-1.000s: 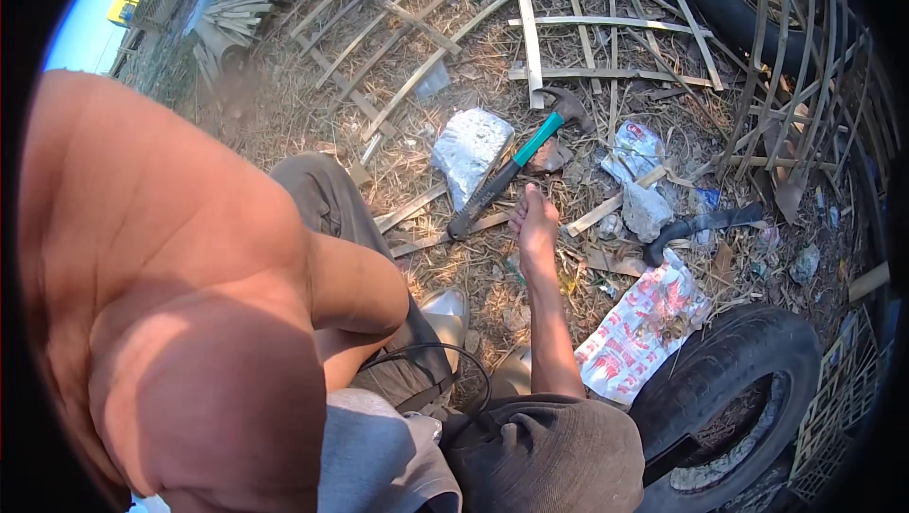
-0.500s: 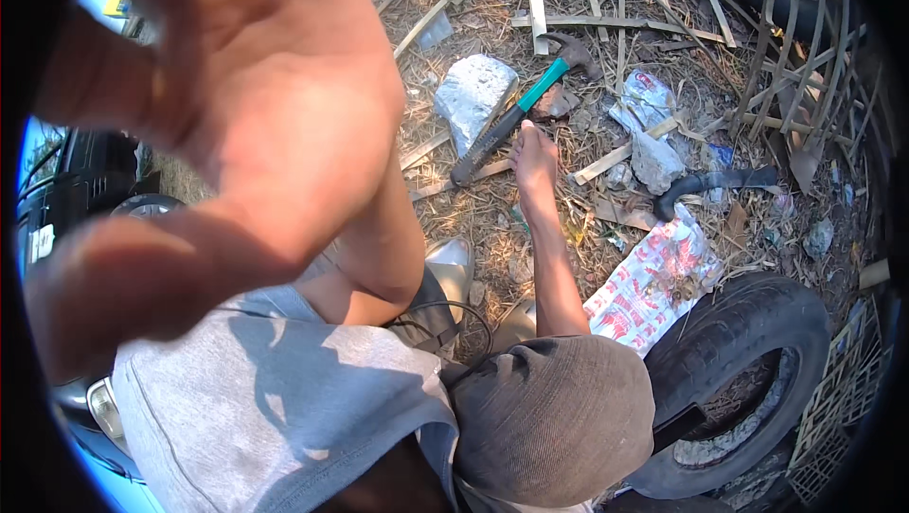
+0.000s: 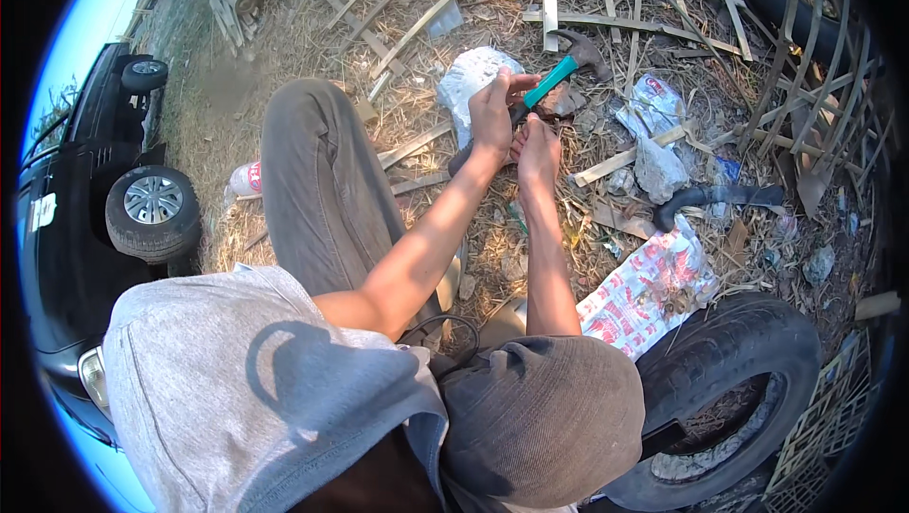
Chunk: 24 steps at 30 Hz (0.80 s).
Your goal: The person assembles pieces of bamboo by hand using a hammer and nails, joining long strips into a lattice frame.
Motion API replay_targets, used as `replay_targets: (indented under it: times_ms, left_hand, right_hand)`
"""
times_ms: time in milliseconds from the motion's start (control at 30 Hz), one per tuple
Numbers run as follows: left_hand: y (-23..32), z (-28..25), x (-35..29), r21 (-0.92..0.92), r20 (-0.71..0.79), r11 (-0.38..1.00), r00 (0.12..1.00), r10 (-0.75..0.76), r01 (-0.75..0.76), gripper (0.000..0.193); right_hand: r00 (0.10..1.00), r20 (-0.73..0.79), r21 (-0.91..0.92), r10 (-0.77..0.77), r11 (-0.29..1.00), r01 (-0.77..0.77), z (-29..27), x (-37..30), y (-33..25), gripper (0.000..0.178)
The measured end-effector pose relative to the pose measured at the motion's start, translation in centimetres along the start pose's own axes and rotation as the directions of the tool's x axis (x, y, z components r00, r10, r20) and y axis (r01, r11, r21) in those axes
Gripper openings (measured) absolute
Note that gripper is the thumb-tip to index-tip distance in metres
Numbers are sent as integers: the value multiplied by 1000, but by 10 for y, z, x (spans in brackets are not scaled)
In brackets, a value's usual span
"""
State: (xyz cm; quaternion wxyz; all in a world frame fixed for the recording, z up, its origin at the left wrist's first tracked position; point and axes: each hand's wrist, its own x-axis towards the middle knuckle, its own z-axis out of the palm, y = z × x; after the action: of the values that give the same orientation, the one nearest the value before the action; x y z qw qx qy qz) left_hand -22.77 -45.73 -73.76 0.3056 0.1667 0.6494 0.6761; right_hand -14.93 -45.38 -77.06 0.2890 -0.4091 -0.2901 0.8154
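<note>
A claw hammer [image 3: 551, 85] with a teal and black handle and a dark head lies across the stones. Over its handle is my left hand [image 3: 490, 115], the fingers bent to the right and partly apart, with nothing visible in them. Close beside it my right hand [image 3: 538, 153] has its fingers pinched together at the handle's near side. Whatever the pinch holds, if anything, is hidden. Under the far side of my left hand sits a pale stone block [image 3: 464, 82]. A reddish stone [image 3: 566, 101] lies beneath the hammer's head end.
A curved dark tool [image 3: 715, 196] and a printed sheet [image 3: 653, 286] lie to the right, near an old tyre [image 3: 800, 342]. Woven bamboo strips [image 3: 625, 20] spread along the far side. A black vehicle [image 3: 71, 257] stands at left; my bent knee [image 3: 308, 134] rises before it.
My left hand has come down from close to the camera, where it was spread, to the hammer beside my right hand. My right hand stays by the handle; the hammer lies still.
</note>
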Motion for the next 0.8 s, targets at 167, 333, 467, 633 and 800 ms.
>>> replay_targets:
  times_ms: [167, 333, 467, 633, 800]
  left_hand:
    - [-5, -5, -4, 66, 1, 997, 999, 46, -46, 50]
    - [-9, -4, -3, 16, -5, 999, 1000, 31, -30, 46]
    - [-10, -1, -4, 6, 0, 1000, 1000, 21, -21, 45]
    - [-11, -4, -5, 13, 7, 1000, 1000, 20, -20, 44]
    - [-12, -7, -4, 1, 4, 999, 999, 32, -32, 43]
  right_hand:
    - [998, -19, -165, -67, 984, 63, 10, -5, -1, 36]
    - [997, -2, -166, -74, 983, 73, 10, 3, -2, 36]
    - [990, -23, -210, -137, 969, 129, 12, 1, -4, 34]
    - [995, -16, -251, -97, 964, 90, 11, 2, -1, 36]
    - [996, -14, -313, -90, 946, 82, 16, 1, -2, 40]
